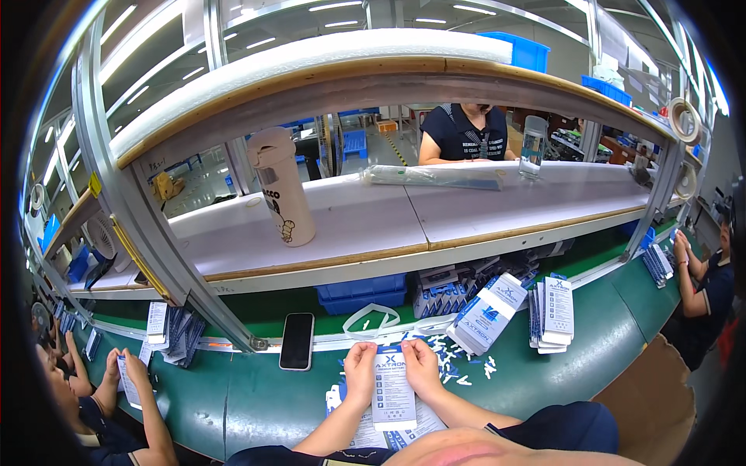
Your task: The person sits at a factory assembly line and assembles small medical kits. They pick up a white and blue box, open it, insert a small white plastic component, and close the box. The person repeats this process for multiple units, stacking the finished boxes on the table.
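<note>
Between my two hands is a flat white packaging box (395,400) with dark blue print, held upright by its upper end. My left hand (360,371) pinches its top left corner, and my right hand (422,368) pinches the top right one. More flat boxes (429,422) lie beneath it at the bench edge, partly hidden by my arms. Small white and blue plastic pieces (454,359) are scattered just beyond my right hand. A pale strap loop (371,320) lies past my fingertips.
On the green bench (256,388) rest a phone (297,342), a banded box bundle (488,314) and another box stack (553,312). A blue bin (361,295) sits under the shelf (350,233), which bears a tumbler (284,194). Co-workers sit left, right and opposite.
</note>
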{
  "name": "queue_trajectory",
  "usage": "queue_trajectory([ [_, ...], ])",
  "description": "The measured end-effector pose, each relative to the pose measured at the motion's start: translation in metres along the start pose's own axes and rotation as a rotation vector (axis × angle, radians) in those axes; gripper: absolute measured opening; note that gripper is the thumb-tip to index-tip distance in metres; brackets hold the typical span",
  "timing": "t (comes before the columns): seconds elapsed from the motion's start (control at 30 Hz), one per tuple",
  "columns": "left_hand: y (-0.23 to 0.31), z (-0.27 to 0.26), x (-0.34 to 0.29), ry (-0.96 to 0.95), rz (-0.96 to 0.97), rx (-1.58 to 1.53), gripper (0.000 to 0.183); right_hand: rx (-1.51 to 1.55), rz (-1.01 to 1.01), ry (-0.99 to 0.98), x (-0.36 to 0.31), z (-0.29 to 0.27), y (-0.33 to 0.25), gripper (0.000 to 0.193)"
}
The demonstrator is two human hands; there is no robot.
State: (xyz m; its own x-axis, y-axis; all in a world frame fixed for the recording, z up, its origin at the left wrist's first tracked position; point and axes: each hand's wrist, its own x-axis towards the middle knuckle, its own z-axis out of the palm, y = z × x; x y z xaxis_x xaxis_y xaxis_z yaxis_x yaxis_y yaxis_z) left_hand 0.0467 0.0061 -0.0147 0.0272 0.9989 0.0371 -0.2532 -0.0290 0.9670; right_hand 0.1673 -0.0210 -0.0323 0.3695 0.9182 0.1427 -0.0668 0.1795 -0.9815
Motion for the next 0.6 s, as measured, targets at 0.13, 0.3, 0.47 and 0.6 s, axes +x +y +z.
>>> queue_trajectory([
  [0.13, 0.013, 0.004, -0.006, 0.041, -0.043, -0.061, 0.008, 0.098, 0.05, 0.052, -0.004, 0.004, -0.009, 0.011],
  [0.3, 0.002, -0.001, -0.002, 0.013, -0.049, 0.017, 0.006, 0.109, 0.061, 0.081, -0.007, 0.002, -0.008, 0.009],
  [0.47, 0.008, 0.0, -0.004, -0.066, -0.042, 0.012, 0.006, 0.169, 0.052, 0.12, -0.005, 0.002, 0.003, 0.003],
  [0.6, 0.004, 0.0, -0.003, -0.146, -0.021, -0.091, 0.004, 0.203, 0.096, 0.114, -0.008, 0.005, -0.003, 0.003],
])
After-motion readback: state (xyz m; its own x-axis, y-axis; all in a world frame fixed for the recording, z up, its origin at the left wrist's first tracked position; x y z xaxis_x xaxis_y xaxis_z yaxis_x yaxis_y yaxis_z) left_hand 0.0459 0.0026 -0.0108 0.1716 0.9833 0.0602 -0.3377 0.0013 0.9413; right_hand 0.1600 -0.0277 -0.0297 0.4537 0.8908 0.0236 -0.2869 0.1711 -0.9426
